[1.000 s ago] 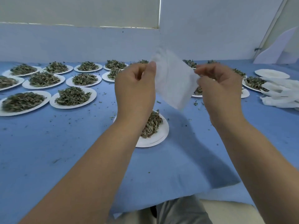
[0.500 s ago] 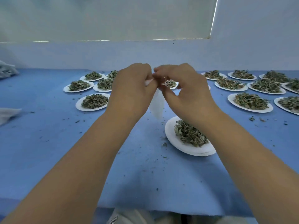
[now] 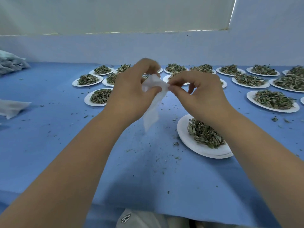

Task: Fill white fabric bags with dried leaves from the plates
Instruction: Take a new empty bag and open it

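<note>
Head view: blue-covered desk [image 3: 65, 145] strewn with leaf crumbs [image 3: 176, 143], pale wall [image 3: 148, 48] behind. Left grip [image 3: 131, 94] and right grip [image 3: 202, 94] pinch white fabric bag [image 3: 153, 107] above desk, beside nearest plate [image 3: 185, 137] of dried leaves [image 3: 204, 132].

Bare forearms [image 3: 79, 162], light grey trousers [image 3: 144, 222] bearing a small dark logo [image 3: 125, 218].

The left hand [image 3: 131, 94] covers the top of the crumpled white fabric bag [image 3: 152, 111], so its mouth cannot be made out. The wrist behind the right hand [image 3: 200, 94] hides the far rim of the nearest white paper plate [image 3: 185, 134]. The picture's left edge cuts off a flat white fabric piece [image 3: 11, 107].
</note>
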The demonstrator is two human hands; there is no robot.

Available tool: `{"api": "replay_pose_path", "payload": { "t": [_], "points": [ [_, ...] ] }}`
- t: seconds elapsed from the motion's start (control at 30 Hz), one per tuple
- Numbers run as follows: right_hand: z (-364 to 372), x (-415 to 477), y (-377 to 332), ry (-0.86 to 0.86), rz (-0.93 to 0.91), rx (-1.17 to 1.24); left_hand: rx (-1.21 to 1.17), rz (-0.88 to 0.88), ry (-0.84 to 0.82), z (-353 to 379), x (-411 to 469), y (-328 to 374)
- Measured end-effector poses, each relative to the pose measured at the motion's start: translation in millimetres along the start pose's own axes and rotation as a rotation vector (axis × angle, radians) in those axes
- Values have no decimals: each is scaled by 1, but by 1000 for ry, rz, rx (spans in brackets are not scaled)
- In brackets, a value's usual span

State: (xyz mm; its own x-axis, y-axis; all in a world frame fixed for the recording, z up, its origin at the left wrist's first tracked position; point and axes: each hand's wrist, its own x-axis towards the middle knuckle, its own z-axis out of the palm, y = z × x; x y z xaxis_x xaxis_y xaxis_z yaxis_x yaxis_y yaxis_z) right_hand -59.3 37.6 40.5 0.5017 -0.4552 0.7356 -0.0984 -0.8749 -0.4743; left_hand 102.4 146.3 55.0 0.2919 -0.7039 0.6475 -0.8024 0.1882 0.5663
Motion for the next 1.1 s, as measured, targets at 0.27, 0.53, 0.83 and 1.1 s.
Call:
{"api": "replay_pose_path", "payload": {
  "t": [0.27, 0.53, 0.83, 1.1],
  "points": [
    [-10, 2, 23, -129, 57, -90, 125, 169, -137, 32, 21, -21],
    [-5, -11, 44, -81, 224, 10, -132, -15, -61, 66, 21, -41],
    [0, -20, 37, -151, 114, -92, -200, -43, -79, 59, 16, -37],
    [2, -22, 29, -33, -43, -219, -349, -63, -41, 54, 10, -29]
  ]
}}
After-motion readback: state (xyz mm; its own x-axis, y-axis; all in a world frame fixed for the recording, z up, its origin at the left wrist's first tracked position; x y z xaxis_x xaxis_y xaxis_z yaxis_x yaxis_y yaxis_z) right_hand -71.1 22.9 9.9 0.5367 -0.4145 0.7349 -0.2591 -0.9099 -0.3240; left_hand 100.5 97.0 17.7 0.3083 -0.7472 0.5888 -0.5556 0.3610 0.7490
